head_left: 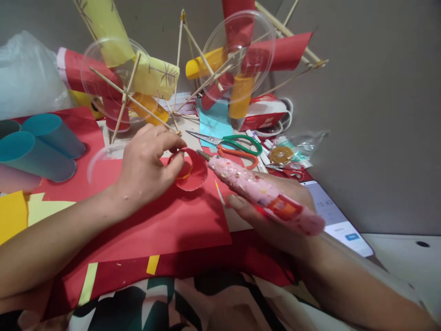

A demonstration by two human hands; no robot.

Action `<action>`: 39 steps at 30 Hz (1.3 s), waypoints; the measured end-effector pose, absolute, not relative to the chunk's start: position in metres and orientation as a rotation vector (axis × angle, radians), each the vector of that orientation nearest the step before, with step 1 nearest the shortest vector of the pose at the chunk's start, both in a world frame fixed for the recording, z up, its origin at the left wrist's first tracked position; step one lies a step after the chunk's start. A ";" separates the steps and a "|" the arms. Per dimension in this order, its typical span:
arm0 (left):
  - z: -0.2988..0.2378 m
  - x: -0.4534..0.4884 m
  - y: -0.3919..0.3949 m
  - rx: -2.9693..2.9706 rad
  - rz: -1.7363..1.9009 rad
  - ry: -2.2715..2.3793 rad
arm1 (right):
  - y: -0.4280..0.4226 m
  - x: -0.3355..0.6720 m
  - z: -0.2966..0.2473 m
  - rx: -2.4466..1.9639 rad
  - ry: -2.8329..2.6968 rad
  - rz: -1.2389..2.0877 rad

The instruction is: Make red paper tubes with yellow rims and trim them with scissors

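My left hand (151,161) pinches the rim of a short red paper tube (198,172), whose open end faces up toward me. A strip of yellow shows inside it. In my right hand (255,207) is a pink hot glue gun (255,188), speckled with dried bits. Its dark nozzle points left, close to the tube's right rim; whether it touches I cannot tell. Beneath both hands lies a sheet of red paper (203,225). Scissors (230,145) with green and orange handles rest just behind the tube and the glue gun.
Blue paper tubes (55,156) stand at left near yellow paper (14,216). Behind are two structures of sticks, clear plastic discs (237,55) and coloured paper tubes (155,76). A phone (337,220) lies at right, below a plastic bag with a tape roll (280,155).
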State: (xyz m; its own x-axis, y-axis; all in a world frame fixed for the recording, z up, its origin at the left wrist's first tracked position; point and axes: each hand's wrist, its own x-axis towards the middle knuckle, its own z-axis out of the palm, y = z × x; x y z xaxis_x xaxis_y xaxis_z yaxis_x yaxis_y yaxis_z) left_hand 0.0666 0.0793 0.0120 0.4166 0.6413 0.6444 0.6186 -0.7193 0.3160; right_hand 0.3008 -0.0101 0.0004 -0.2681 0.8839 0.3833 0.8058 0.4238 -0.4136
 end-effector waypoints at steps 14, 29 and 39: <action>0.004 0.068 0.075 2.863 1.188 1.122 | -0.009 0.291 -0.002 -1.336 -2.164 0.067; 0.009 0.065 0.078 2.722 1.132 1.213 | -0.008 0.297 -0.005 -1.389 -2.206 0.093; 0.011 0.065 0.079 2.664 1.116 1.243 | -0.007 0.300 -0.006 -1.477 -2.206 0.096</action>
